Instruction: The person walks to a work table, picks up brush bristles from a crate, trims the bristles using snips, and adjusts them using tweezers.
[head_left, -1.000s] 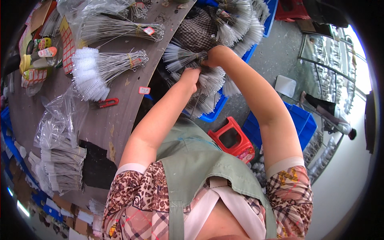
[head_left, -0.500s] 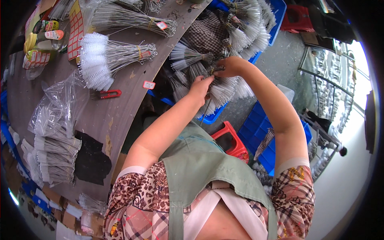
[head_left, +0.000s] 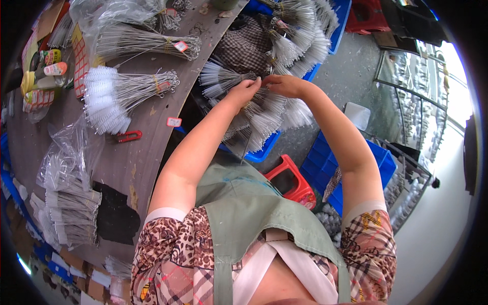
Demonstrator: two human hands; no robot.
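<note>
A scuffed brown tabletop [head_left: 145, 152] spreads at nine o'clock; grey floor [head_left: 330, 71] shows at one. Metal racking [head_left: 397, 88] and a glaring window [head_left: 456, 71] fill two; a red stool [head_left: 301, 195] stands at four, before a pale surface [head_left: 437, 234], probably wall.

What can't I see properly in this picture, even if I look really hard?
All in the head view:
Whatever the left hand and right hand may be pinching: their fingers cover it.
The floor of the blue crate: white-bristled wire brushes cover it.
The greenish object: cut off by the top edge.
The red-edged label's print: too small.
</note>
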